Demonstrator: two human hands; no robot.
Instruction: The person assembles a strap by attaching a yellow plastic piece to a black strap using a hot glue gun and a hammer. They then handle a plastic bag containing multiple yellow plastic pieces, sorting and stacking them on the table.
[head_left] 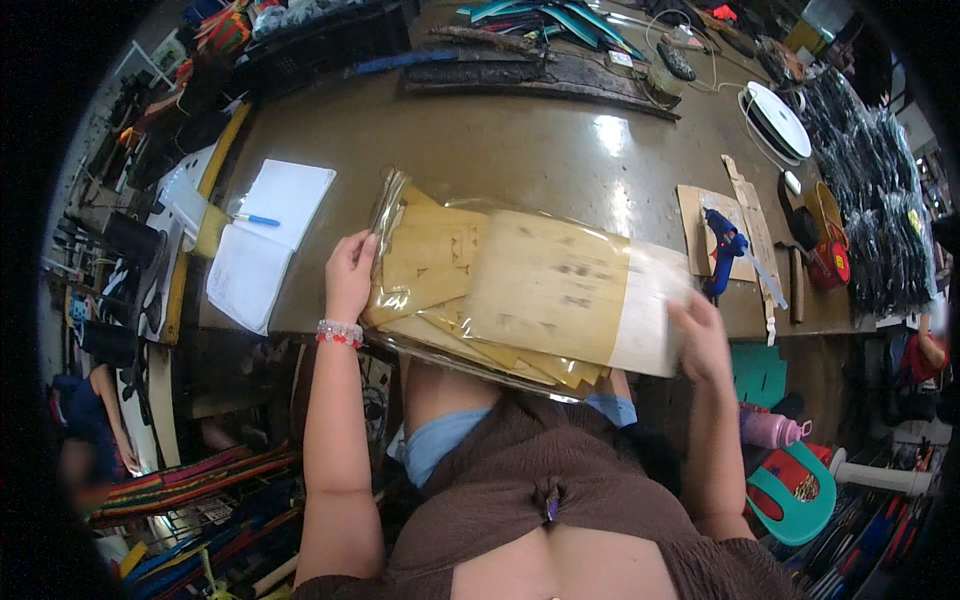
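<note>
A clear plastic bag point(388, 290) filled with tan paper pieces point(430, 245) lies over the table's near edge and my lap. My left hand point(350, 270), with a beaded bracelet at its wrist, is closed on the bag's left edge. A larger sheet of card point(645, 325) lies partly under the plastic, and its paler right end sticks out of the bag. At that end my right hand point(700, 335) is closed on the card's right edge, slightly smeared by motion. Dark marks show on the card and the paper pieces.
An open notebook point(285, 200) with a blue pen point(258, 219) lies at left. On the right are a blue glue gun point(722, 245), a hammer point(796, 280), a white spool point(778, 120) and plastic-wrapped goods point(880, 200). Dark strips point(540, 80) lie across the back.
</note>
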